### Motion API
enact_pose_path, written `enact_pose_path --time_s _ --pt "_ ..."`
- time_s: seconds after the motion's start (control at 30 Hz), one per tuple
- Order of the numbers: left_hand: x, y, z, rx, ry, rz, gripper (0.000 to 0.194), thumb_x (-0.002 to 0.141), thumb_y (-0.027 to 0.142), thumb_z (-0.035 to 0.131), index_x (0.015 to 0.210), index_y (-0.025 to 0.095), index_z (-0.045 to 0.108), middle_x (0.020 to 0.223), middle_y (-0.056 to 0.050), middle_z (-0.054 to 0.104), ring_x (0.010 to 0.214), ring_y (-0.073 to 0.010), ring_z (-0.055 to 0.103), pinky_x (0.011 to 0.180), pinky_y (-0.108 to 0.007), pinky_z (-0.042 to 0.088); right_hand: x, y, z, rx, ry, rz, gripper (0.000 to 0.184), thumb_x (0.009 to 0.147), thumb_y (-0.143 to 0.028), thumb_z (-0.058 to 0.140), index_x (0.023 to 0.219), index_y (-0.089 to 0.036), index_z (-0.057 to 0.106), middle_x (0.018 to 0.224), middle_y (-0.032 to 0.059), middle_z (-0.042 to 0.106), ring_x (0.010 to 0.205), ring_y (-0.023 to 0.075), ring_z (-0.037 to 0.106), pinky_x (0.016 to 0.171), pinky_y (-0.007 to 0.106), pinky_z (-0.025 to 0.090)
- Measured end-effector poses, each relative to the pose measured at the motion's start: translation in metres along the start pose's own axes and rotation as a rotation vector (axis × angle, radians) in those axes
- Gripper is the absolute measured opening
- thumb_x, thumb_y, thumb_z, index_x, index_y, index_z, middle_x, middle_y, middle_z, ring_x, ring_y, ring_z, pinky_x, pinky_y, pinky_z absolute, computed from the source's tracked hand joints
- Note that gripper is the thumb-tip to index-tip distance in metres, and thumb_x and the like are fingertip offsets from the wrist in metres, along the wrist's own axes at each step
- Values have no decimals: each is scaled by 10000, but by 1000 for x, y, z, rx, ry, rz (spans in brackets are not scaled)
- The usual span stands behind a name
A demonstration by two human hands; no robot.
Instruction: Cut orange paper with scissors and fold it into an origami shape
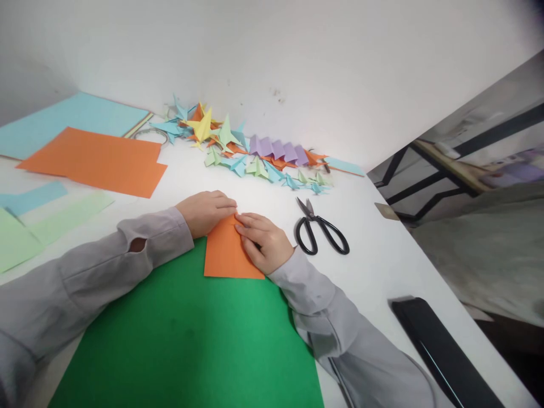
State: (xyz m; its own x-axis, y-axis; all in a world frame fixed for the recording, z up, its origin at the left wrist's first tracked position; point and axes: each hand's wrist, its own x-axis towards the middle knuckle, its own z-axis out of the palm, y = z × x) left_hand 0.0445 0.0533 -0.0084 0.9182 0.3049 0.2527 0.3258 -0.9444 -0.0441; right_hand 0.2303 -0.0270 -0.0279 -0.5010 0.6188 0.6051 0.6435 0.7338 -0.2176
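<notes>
A small orange sheet of paper [229, 255] lies on a large green sheet [191, 340], with its far edge under my fingers. My left hand [207, 211] holds its far left corner down, fingers close together and bent over the edge. My right hand [266, 241] presses on its far right side, with the fingertips meeting those of the left hand. The fingers partly hide the paper's upper edge, so I cannot tell whether a fold is there. To the right of my right hand, black-handled scissors [317, 226] rest on the white table with blades slightly apart.
Folded paper stars [204, 124] and a purple pleated strip [278, 150] line the wall. At left are larger orange paper [102, 161], light blue sheets [76, 119], green pieces [17, 241] and a tape roll [151, 135]. A black case [442, 345] sits near the right table edge.
</notes>
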Motion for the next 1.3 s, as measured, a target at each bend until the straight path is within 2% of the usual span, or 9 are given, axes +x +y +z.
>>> enact_pose_path --time_s 0.13,0.4,0.63,0.9,1.07,1.17,1.3 --pt "0 1 0 28 -22 -3 369 785 49 367 1097 87 559 1122 -121 592 984 -201 534 865 -334 439 0 0 0 -7 -14 23 288 760 -111 427 928 -134 661 1050 136 649 1018 229 570 867 418 509" --pt "-3 1 0 61 -30 -91 352 838 146 346 1122 127 553 1156 -136 541 994 -208 522 837 -337 419 -2 0 0 3 -17 31 296 752 -103 427 935 -131 659 1060 140 644 1031 229 562 877 409 504" --pt "-1 -2 0 21 -18 9 348 809 92 360 1086 110 570 1116 -112 588 951 -199 520 845 -335 431 -2 0 1 3 -10 30 288 750 -106 430 921 -121 661 1052 146 647 1025 230 564 878 411 504" --pt "0 3 -7 63 -100 -47 383 771 67 397 1119 132 544 1162 -92 573 994 -212 517 813 -344 441 -1 0 0 -4 -16 34 285 752 -108 435 926 -124 660 1052 140 647 1028 230 563 879 406 504" --pt "0 4 -6 64 -96 -70 380 780 83 389 1125 127 544 1168 -90 573 994 -219 515 802 -349 442 -2 0 0 -4 -40 47 292 759 -118 430 940 -149 656 1066 126 643 1035 230 560 879 428 498" --pt "-1 7 -6 41 -53 -95 355 784 139 402 1099 116 562 1143 -94 582 974 -229 514 808 -363 440 -1 0 0 -8 -26 31 285 756 -114 433 927 -127 660 1058 141 645 1029 233 564 879 412 502" --pt "-1 11 -6 -32 2 -114 369 769 316 472 1056 115 585 1104 -107 587 953 -241 517 817 -388 436 0 0 0 -28 -16 20 289 748 -113 433 924 -136 661 1059 129 647 1025 232 569 874 411 507"
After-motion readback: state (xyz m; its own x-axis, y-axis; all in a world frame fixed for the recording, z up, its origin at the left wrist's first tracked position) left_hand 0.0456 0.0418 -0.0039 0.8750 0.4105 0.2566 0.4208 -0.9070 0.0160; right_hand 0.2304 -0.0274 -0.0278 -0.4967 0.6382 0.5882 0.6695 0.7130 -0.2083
